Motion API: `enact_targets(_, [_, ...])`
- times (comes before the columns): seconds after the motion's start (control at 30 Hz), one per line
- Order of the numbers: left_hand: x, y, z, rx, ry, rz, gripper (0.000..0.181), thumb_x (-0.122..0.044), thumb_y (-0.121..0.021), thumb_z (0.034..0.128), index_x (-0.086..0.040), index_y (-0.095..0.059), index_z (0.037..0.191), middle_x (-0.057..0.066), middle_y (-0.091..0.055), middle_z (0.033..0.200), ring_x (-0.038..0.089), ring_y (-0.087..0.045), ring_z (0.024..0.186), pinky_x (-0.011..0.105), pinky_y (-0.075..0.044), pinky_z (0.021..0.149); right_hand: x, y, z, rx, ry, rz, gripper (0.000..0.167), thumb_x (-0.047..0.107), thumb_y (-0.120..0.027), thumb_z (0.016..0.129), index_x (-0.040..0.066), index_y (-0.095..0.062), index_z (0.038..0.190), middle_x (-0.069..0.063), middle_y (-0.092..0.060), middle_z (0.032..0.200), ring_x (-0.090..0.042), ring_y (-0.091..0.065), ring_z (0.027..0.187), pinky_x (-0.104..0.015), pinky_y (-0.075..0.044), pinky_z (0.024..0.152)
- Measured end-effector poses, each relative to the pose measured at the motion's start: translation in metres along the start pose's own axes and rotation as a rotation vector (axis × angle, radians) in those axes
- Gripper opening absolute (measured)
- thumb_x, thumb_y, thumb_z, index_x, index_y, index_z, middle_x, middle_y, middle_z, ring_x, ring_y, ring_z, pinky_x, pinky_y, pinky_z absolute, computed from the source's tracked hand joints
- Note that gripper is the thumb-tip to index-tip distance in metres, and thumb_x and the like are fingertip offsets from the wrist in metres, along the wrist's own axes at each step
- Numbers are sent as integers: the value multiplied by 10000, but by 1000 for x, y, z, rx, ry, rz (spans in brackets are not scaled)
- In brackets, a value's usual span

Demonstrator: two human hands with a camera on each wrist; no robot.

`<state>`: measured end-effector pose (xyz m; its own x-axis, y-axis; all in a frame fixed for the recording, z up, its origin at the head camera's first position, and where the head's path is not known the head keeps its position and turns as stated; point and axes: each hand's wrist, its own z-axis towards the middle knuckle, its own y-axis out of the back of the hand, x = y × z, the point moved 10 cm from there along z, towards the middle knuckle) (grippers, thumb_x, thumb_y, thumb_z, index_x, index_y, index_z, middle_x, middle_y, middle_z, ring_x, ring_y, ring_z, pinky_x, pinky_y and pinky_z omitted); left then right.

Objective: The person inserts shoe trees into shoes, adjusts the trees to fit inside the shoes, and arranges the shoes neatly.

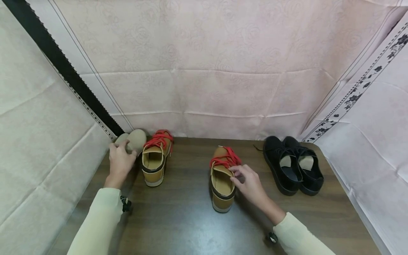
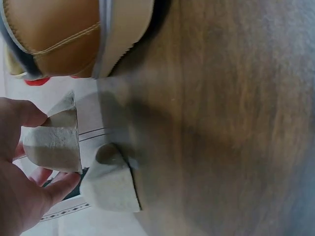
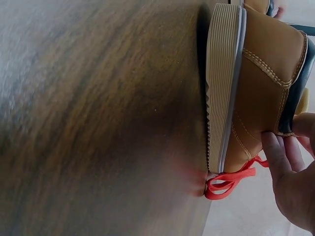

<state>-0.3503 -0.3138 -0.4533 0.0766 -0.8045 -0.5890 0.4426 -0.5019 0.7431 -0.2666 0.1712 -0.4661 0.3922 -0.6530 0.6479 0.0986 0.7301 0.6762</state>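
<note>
My left hand [image 1: 121, 159] is at the back left corner, pinching a beige shell-shaped shoe insert [image 2: 54, 145] between thumb and fingers. That insert appears raised slightly off the table. A second beige insert [image 2: 110, 187] stands on the tabletop beside it. To the right is a tan shoe [image 1: 155, 161] with red laces, its toe toward the back wall. My right hand [image 1: 250, 184] pinches the right edge of the collar on the matching tan shoe [image 1: 221, 184]. The fingers lie along the outer side in the right wrist view. This shoe sits upright near the middle.
A pair of black shoes [image 1: 293, 166] stands at the right, pale inserts showing inside. One black lace end sticks out to the left. The brown wooden tabletop [image 1: 178, 219] is bounded by pale cloth-covered walls [image 1: 204, 88] at the back and both sides.
</note>
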Motion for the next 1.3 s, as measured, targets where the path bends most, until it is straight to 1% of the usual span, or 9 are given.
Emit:
enact_targets(0.13, [-5, 11, -2, -26, -9, -13, 490, -124, -680, 906, 1, -600, 1373, 369, -421, 1290, 570, -523, 1111, 673, -458, 958, -2, -1, 0, 6, -15, 2, 321, 74, -840, 860, 188, -742, 1144, 17, -618, 954, -102, -641, 859, -247, -592, 722])
enact_targets(0.4, [-23, 33, -6, -126, -93, -47, 484, -70, -692, 872, 17, -627, 1343, 342, -440, 1180, 495, -494, 1061, 650, -464, 918, -2, 1, 0, -6, -18, 17, 321, 66, -852, 844, 186, -755, 1125, 18, -631, 935, -106, -647, 847, -280, -595, 724])
enact_targets(0.57, [-33, 42, -10, -152, -123, -57, 473, -73, -691, 880, 28, -633, 1338, 338, -438, 1152, 476, -485, 1041, 630, -469, 908, -3, 0, 1, 8, -33, 20, 319, 68, -849, 848, 188, -756, 1129, 16, -630, 939, -104, -647, 852, -286, -602, 737])
enact_targets(0.73, [-45, 52, -16, -169, -148, -69, 461, -71, -699, 872, 22, -644, 1320, 346, -444, 1163, 498, -501, 1043, 640, -468, 903, -3, -1, 2, 29, -54, 21, 300, 86, -837, 865, 188, -750, 1134, 18, -624, 950, -97, -640, 855, -264, -599, 744])
enact_targets(0.87, [-60, 57, -23, -166, -181, -72, 458, -73, -703, 871, 13, -645, 1317, 356, -452, 1184, 517, -513, 1053, 664, -470, 876, -5, -2, 1, 33, -64, 19, 294, 92, -835, 869, 197, -750, 1130, 28, -620, 947, -90, -631, 851, -259, -595, 746])
enact_targets(1.03, [-78, 61, -32, -151, -235, -87, 441, -70, -714, 871, -3, -645, 1301, 357, -461, 1192, 532, -533, 1037, 686, -474, 849, -3, 0, 1, 13, -46, 17, 304, 77, -847, 853, 191, -756, 1120, 24, -625, 932, -98, -631, 844, -268, -595, 736])
enact_targets(1.17, [-90, 62, -38, -125, -254, -92, 437, -78, -718, 878, -14, -649, 1305, 348, -458, 1206, 537, -538, 1041, 686, -481, 848, -3, 1, 1, -3, -31, 24, 315, 66, -855, 840, 187, -758, 1115, 17, -630, 927, -102, -633, 838, -265, -597, 729])
enact_targets(1.3, [-98, 62, -42, -99, -257, -91, 448, -88, -719, 885, -25, -653, 1323, 330, -458, 1217, 528, -540, 1034, 678, -482, 847, -3, 0, 1, -5, -26, 26, 317, 66, -854, 842, 187, -757, 1119, 15, -634, 932, -102, -636, 845, -262, -598, 732])
